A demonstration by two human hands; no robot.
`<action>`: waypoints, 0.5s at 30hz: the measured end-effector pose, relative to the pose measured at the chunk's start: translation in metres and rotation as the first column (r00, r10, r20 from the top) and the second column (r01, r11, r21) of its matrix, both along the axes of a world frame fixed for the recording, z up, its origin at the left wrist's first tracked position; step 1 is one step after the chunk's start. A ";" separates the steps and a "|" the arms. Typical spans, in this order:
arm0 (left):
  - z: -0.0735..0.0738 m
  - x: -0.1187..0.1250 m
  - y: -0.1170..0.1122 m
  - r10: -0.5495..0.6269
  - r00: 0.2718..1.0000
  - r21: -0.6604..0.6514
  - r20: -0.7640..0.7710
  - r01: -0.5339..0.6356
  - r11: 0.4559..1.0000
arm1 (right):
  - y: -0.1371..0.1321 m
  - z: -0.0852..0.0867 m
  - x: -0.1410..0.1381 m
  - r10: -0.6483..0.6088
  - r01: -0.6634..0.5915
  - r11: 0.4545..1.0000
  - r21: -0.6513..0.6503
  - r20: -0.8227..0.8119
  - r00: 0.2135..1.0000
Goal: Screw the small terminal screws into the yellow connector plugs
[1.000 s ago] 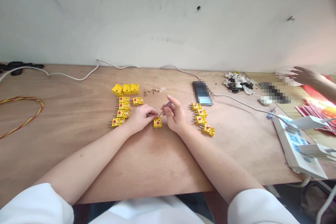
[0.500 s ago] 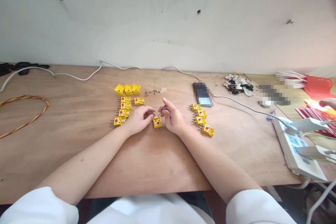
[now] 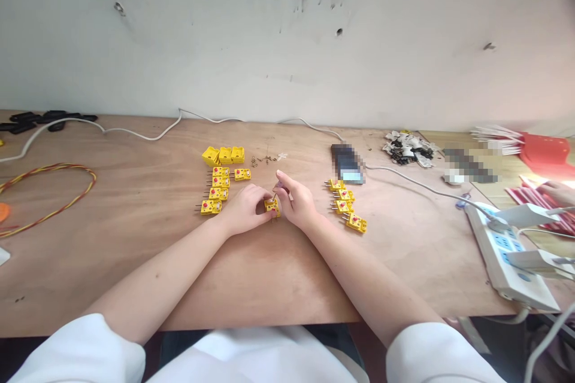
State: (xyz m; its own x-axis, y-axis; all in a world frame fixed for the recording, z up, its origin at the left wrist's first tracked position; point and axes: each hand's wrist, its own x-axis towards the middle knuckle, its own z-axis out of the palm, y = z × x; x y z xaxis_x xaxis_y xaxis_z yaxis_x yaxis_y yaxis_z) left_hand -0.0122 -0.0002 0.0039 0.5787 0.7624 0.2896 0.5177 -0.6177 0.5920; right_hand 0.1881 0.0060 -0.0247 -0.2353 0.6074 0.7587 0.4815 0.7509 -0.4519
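My left hand (image 3: 246, 209) pinches a small yellow connector plug (image 3: 271, 206) that rests on the wooden table (image 3: 135, 215). Against the plug's right side sits my right hand (image 3: 296, 203), fingers closed round a small screwdriver (image 3: 278, 187) whose tip points down at the plug. Several more yellow plugs (image 3: 220, 185) lie in rows left of my hands. Another short row of yellow plugs (image 3: 347, 206) lies to the right. Tiny screws (image 3: 263, 160) are scattered just behind.
A phone (image 3: 347, 163) with a white cable lies behind the right row. A white power strip (image 3: 507, 251) sits at the right edge, a red-yellow wire loop (image 3: 49, 191) at the left. Another person's hand (image 3: 554, 191) shows at far right.
My right hand has lowered the screwdriver onto the plug and both hands have closed in round it. The other person's hand drew back to the right edge.
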 end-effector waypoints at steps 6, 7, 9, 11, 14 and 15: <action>-0.006 -0.002 0.002 -0.008 1.000 0.057 -0.028 0.009 0.998 | -0.003 0.002 -0.005 -0.035 0.035 0.999 -0.007 -0.023 0.999; -0.007 -0.002 0.002 -0.009 0.999 0.066 -0.031 0.011 0.998 | -0.004 0.003 -0.006 -0.033 0.032 0.999 -0.012 -0.020 0.999; -0.007 -0.002 0.003 -0.015 0.999 0.078 -0.031 0.017 0.997 | -0.005 0.005 -0.008 -0.038 0.037 0.999 -0.031 -0.028 0.999; -0.008 -0.002 0.003 -0.021 0.999 0.086 -0.026 0.023 0.996 | -0.004 0.006 -0.009 -0.071 0.067 0.996 -0.063 -0.060 0.996; -0.010 -0.003 0.004 -0.019 1.000 0.094 -0.014 0.021 0.995 | -0.001 0.007 -0.009 -0.136 0.123 0.987 -0.108 -0.120 0.983; -0.010 -0.003 0.004 -0.014 1.000 0.096 -0.007 0.015 0.995 | 0.000 0.007 -0.009 -0.147 0.132 0.985 -0.113 -0.133 0.980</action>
State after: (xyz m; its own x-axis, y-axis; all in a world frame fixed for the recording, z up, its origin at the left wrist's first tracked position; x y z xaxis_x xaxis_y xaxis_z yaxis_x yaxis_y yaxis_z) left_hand -0.0149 0.0042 -0.0063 0.5914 0.7229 0.3573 0.5119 -0.6789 0.5264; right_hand 0.1794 0.0060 -0.0176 -0.0377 0.7034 0.7098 0.5045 0.6266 -0.5941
